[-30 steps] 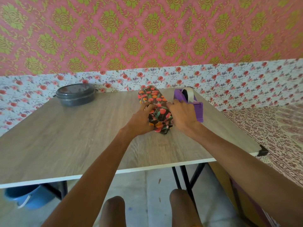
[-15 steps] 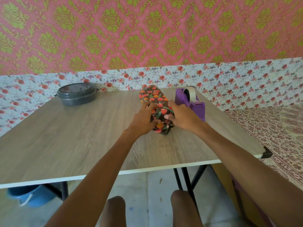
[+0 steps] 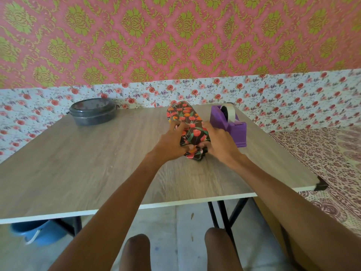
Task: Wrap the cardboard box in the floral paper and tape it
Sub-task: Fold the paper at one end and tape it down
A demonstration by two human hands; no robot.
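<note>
Both hands clamp the parcel: left hand (image 3: 172, 142) and right hand (image 3: 218, 140) pinch the crumpled near end of the paper (image 3: 185, 122), toward the table's (image 3: 78, 163) far right edge. Looks light and stiff inside, the paper tearable; grip at the folds.

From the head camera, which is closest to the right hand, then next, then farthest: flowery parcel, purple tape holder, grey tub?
1. flowery parcel: gripped by the right hand.
2. purple tape holder: just beside it, right.
3. grey tub: far away, left side.
</note>
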